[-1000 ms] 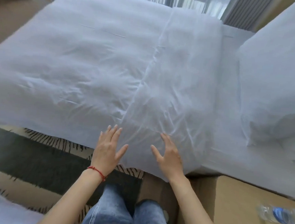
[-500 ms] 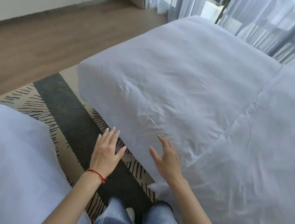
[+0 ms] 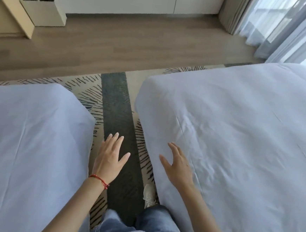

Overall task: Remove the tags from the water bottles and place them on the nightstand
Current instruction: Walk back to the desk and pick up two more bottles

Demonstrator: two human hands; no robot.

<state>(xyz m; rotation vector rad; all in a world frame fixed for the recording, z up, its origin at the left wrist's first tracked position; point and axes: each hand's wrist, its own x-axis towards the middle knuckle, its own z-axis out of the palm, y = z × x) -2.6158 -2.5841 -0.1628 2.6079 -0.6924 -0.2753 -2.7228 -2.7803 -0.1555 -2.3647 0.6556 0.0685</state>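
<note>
Left bed: cut off by left and bottom edges. Right bed: cut off by right edge. Shoe: heel hidden under jeans. Forearms: cut off at bottom edge.

You have no text, label, brand, number or sign to read here: the white bed covers, the striped patterned rug and the pale wooden floor carry none.
</note>
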